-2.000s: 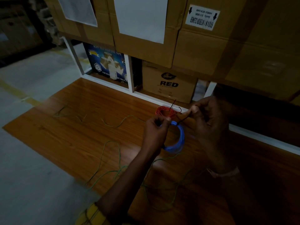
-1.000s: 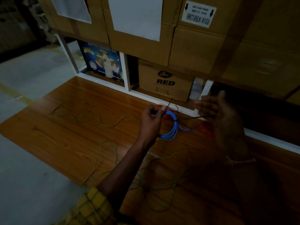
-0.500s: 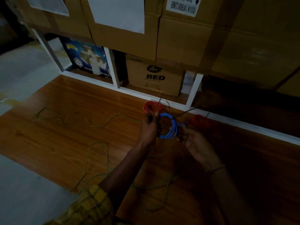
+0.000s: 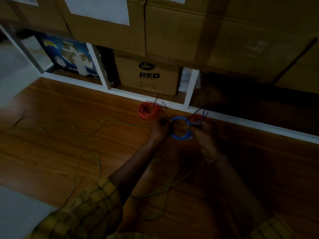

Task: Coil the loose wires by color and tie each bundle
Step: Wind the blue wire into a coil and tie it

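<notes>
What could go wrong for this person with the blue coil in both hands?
If either the left hand or the right hand slips, the blue coil could spring loose before it is tied. The loose green wire sprawls on the wooden floor under the arms and might snag. The dim light makes the thin dark tie hard to see.

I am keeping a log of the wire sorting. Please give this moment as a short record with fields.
surface: wooden floor
left hand: grips left side of blue coil
right hand: grips right side of blue coil
orange coil: on floor, black tie on it
red coil: behind right hand, partly hidden
green wire: loose, uncoiled
</notes>
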The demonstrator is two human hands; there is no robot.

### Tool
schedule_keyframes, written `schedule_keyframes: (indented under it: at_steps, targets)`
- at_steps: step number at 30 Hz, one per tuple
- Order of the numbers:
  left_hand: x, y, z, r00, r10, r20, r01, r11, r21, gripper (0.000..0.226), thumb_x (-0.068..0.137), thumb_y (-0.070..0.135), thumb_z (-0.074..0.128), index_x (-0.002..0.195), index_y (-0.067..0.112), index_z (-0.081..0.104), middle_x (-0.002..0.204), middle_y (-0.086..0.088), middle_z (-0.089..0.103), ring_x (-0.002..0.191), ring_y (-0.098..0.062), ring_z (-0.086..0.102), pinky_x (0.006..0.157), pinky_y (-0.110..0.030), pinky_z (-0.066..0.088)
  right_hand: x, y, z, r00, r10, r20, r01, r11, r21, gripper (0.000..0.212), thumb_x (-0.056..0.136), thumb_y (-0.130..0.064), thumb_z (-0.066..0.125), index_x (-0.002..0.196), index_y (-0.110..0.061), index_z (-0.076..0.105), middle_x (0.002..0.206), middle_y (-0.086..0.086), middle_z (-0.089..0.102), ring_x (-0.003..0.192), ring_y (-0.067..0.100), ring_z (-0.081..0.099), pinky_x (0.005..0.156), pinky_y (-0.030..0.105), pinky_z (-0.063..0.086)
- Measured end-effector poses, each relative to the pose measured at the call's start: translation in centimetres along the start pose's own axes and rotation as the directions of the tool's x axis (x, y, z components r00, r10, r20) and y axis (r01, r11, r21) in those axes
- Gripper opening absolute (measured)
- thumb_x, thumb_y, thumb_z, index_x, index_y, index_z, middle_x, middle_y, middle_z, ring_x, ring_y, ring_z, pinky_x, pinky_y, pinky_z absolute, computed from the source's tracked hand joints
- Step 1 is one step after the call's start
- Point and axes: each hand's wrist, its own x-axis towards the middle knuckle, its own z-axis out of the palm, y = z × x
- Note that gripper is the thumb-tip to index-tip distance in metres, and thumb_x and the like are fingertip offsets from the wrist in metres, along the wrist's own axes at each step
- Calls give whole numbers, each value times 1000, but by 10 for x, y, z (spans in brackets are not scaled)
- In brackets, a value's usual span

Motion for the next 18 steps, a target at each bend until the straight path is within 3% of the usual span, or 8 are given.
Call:
schedule_keyframes:
  at_steps: [2, 4, 7, 9, 13, 16, 17, 18]
  targets:
    - [3, 7, -5, 999, 37, 33, -39, 998, 51, 18, 109, 13, 54, 102, 14, 70, 97, -12, 75, 91, -29, 74, 72, -36, 60, 17, -2, 2, 997, 22, -71, -25, 998, -49, 23, 92, -4, 70, 83, -24, 64, 87, -4, 67, 85, 19, 67, 77, 31, 52]
    - [9, 13, -10, 996, 74, 43, -78, 992, 103, 21, 108, 12, 54, 97, 18, 71, 103, -19, 75, 97, -37, 73, 82, -49, 60, 34, -5, 5, 992, 30, -119, -45, 991, -129, 10, 92, -11, 71, 86, -19, 70, 88, 0, 70, 85, 19, 67, 78, 32, 53]
    - [16, 15, -18, 998, 66, -17, -63, 988, 141, 21, 107, 10, 56, 99, 21, 72, 103, -9, 76, 97, -27, 73, 88, -49, 59, 61, -6, 12, 992, 53, -115, -80, 966, -245, 14, 86, -22, 73, 73, -22, 71, 78, 2, 70, 74, 20, 68, 78, 37, 57]
    - [17, 9, -24, 997, 59, -48, -53, 990, 132, 16, 106, 11, 57, 103, 13, 73, 102, -15, 75, 96, -30, 72, 85, -51, 59, 78, 1, 18, 988, 107, -107, -132, 957, -259, 17, 87, -24, 74, 71, -19, 72, 81, 5, 71, 82, 29, 72, 81, 46, 60]
    - [1, -1, -35, 998, 60, -34, -57, 996, 67, 19, 106, 7, 57, 109, 20, 70, 103, -4, 76, 95, -18, 74, 81, -36, 62, 83, 4, 36, 988, 145, -45, -151, 969, -194, 22, 100, -11, 59, 111, 5, 69, 106, 19, 69, 98, 30, 67, 89, 41, 55]
    - [-8, -8, -47, 998, 30, -48, -29, 999, 26, 17, 105, 6, 59, 112, 17, 69, 103, -2, 75, 95, -15, 74, 78, -28, 61, 78, 22, 43, 982, 163, -91, -162, 987, 23, 19, 106, -9, 47, 111, -7, 66, 115, 13, 68, 105, 25, 63, 104, 36, 49]
    - [-10, -9, -50, 998, 12, -56, -12, 1000, 6, 16, 104, 5, 59, 111, 16, 70, 103, -3, 75, 95, -17, 74, 78, -28, 62, 72, 27, 44, 979, 180, -95, -188, 979, -76, 22, 105, -15, 49, 114, -12, 69, 116, 6, 70, 107, 20, 64, 101, 27, 50]
    - [-12, -10, -54, 998, -6, -61, 6, 1000, -9, 17, 104, 4, 59, 109, 15, 71, 104, -4, 76, 97, -18, 74, 80, -29, 63, 65, 31, 43, 980, 40, -193, -54, 996, -65, 23, 103, -18, 53, 117, -16, 72, 115, 1, 71, 108, 17, 66, 90, 16, 50]
